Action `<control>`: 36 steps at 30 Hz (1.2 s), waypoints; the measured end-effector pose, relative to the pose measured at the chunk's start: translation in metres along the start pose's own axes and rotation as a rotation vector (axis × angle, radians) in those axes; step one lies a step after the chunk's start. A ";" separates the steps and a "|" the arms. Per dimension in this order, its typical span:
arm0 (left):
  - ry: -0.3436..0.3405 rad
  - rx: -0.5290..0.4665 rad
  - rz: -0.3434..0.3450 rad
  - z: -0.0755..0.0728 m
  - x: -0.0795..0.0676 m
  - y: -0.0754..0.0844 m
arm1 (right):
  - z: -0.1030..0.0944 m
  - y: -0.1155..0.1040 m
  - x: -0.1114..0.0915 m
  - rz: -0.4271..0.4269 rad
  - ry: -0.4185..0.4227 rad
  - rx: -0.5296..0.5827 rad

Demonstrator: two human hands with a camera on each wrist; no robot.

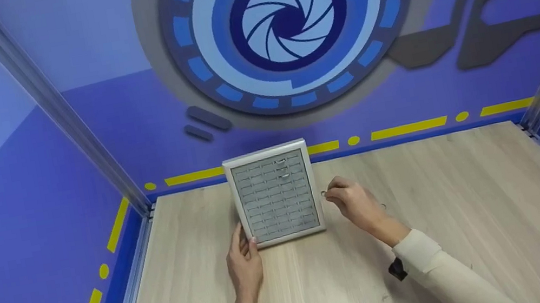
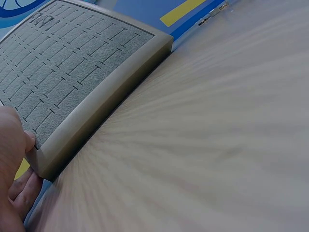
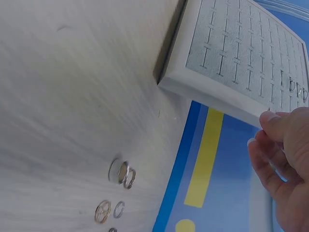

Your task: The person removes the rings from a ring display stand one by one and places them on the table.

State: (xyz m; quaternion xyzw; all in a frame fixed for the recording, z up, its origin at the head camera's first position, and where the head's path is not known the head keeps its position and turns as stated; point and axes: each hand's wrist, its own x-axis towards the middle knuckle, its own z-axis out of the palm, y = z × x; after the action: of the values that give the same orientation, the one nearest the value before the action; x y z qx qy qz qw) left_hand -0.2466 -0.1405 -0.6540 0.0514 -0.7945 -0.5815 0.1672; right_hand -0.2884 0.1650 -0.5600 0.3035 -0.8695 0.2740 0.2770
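Note:
A ring display tray [image 1: 278, 199], white-framed with a grey slotted pad, stands tilted up on the wooden table. Several silver rings [image 3: 292, 86] sit in slots near its top right. My left hand [image 1: 246, 270] grips the lower left corner, thumb on the front and fingers behind the frame, as the left wrist view also shows. Just off the tray's right side, my right hand [image 1: 358, 205] pinches a small ring [image 1: 323, 193] between thumb and fingertips. In the right wrist view that ring is mostly hidden by the fingertips.
Several loose rings lie on the table right of the tray, among them a silver pair [image 3: 123, 172], a gold-toned ring [image 3: 102, 211] and a thin silver ring [image 3: 119, 209]. Behind the tray rises a blue printed wall [image 1: 133, 119]; metal posts [image 1: 74, 129] mark the corners.

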 end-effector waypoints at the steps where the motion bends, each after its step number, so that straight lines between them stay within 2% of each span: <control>1: 0.000 0.003 -0.001 0.000 0.000 0.000 | -0.001 0.002 -0.002 0.006 -0.005 0.002; 9: 0.007 0.008 0.009 0.000 0.001 0.000 | -0.010 0.013 -0.016 0.044 -0.049 0.016; 13: 0.008 0.019 0.014 0.000 0.001 0.000 | -0.015 0.014 -0.025 0.159 -0.125 0.133; 16: 0.010 0.022 0.019 -0.001 0.000 -0.001 | -0.018 0.015 -0.032 0.233 -0.169 0.173; 18: 0.012 0.022 0.020 -0.001 0.000 -0.002 | -0.020 0.017 -0.036 0.226 -0.173 0.137; 21: 0.011 0.026 0.027 0.000 0.000 -0.003 | -0.022 0.022 -0.042 0.145 -0.140 0.024; 24: 0.005 0.026 0.028 0.000 0.000 -0.003 | -0.023 0.028 -0.048 0.108 -0.104 -0.062; 29: 0.001 0.024 0.024 0.000 0.001 -0.003 | -0.027 0.033 -0.056 0.166 -0.103 -0.077; 36: 0.003 0.017 0.028 0.001 0.002 -0.004 | -0.032 0.041 -0.067 0.203 -0.088 -0.081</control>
State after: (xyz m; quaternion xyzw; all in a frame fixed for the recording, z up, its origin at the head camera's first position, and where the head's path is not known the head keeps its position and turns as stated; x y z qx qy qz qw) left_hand -0.2491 -0.1417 -0.6573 0.0428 -0.7999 -0.5721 0.1760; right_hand -0.2617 0.2378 -0.5934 0.2142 -0.9174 0.2519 0.2215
